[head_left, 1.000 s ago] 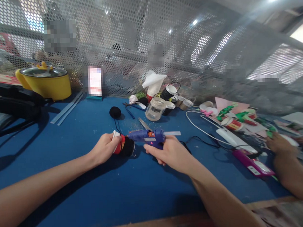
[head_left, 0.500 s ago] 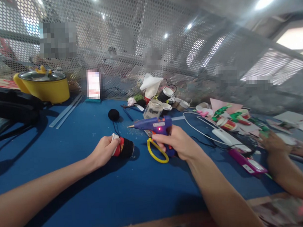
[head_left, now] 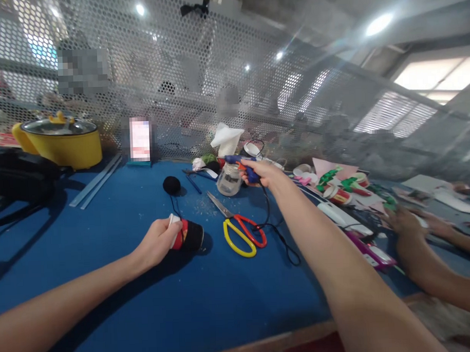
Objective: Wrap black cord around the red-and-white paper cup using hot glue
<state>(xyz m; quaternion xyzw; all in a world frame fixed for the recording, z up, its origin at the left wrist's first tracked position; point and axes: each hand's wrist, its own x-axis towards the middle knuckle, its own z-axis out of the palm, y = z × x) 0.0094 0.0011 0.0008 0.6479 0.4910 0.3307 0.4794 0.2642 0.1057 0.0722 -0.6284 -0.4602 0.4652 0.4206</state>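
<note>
My left hand point(head_left: 159, 239) is closed on a red paper cup point(head_left: 178, 240) lying on its side. Black yarn point(head_left: 193, 236) is wound round part of the cup, and a strand runs up to a black yarn ball point(head_left: 171, 185). Farther back, my right hand point(head_left: 262, 171) grips a blue hot glue gun point(head_left: 252, 174) by its handle, its nozzle pointing left above a clear plastic jar point(head_left: 229, 181). The gun's black cord point(head_left: 267, 208) hangs down to the table. Scissors point(head_left: 239, 230) with one yellow and one red handle lie between my hands.
A yellow electric pot point(head_left: 64, 143) and clear strips point(head_left: 96, 181) are at the left. A lit phone point(head_left: 140, 141) stands against the mesh screen. At the right are a purple power strip point(head_left: 371, 251), craft pieces point(head_left: 338, 193) and another person's hands point(head_left: 408, 226).
My right hand has carried the glue gun back and away, over the jar, uncovering the scissors. My left hand still holds the cup; the view has tilted slightly.
</note>
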